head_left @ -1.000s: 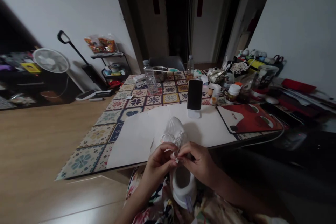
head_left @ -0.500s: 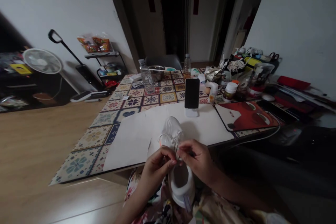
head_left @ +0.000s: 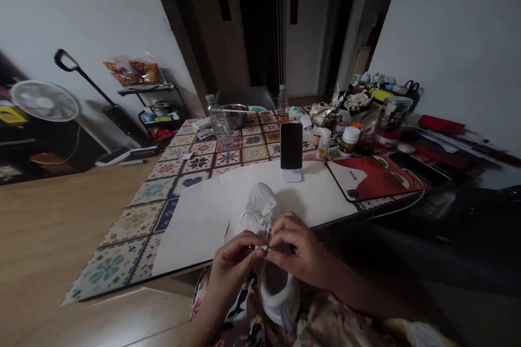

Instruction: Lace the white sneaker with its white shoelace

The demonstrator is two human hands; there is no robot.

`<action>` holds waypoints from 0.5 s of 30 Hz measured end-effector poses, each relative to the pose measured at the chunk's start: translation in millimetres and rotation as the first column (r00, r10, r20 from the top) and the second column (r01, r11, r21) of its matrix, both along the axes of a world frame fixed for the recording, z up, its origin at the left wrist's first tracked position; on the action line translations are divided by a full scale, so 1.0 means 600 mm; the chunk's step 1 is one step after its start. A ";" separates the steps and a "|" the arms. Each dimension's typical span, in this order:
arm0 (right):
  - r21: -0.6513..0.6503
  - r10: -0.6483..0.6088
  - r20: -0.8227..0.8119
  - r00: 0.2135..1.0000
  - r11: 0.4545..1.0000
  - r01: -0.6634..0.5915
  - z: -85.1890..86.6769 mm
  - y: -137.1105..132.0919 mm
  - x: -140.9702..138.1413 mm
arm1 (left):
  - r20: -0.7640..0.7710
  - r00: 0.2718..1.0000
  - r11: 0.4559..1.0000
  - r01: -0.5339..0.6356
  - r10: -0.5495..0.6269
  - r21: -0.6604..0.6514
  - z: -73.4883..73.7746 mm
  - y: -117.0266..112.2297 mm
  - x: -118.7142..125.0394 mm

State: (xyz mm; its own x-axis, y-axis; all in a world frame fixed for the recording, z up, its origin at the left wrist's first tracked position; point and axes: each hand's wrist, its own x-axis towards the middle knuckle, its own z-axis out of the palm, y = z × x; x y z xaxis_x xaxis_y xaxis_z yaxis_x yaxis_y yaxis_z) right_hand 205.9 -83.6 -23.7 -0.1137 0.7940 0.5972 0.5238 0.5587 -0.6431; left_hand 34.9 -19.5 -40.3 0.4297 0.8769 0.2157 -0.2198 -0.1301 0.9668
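Your left hand [head_left: 238, 255] pinches a lace [head_left: 261, 248], thumb and forefinger pressed together on it. The white shoe [head_left: 260, 203] points away between your hands, heel at your lap, toe toward the table [head_left: 199, 227]. Your right hand [head_left: 296, 243] nips the lace too, thumb meeting forefinger.

L hand [head_left: 235, 260] & R hand [head_left: 299, 246] v. close tog., both pinching (bare forearms [head_left: 210, 303] angled in).
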 end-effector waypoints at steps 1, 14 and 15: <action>-0.025 0.032 -0.013 0.999 0.999 -0.032 -0.002 0.001 0.000 | 0.000 1.000 0.999 -0.003 0.003 -0.033 0.000 0.000 0.000; 0.460 -0.204 0.340 0.918 0.887 0.026 -0.012 0.005 0.005 | -0.068 0.997 0.993 0.031 -0.039 -0.117 0.000 0.013 -0.001; 0.447 -0.175 0.336 0.925 0.894 0.007 -0.012 0.005 0.007 | -0.070 0.996 0.997 0.057 -0.061 -0.060 0.000 0.018 -0.002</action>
State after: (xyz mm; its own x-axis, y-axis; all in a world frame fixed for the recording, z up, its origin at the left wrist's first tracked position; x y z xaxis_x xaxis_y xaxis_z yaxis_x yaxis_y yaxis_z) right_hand 210.1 -80.8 -30.8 -0.3264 0.4845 0.8116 0.7322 0.6726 -0.1070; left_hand 33.7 -8.7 -40.2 0.4936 0.8596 0.1322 -0.1553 -0.0624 0.9859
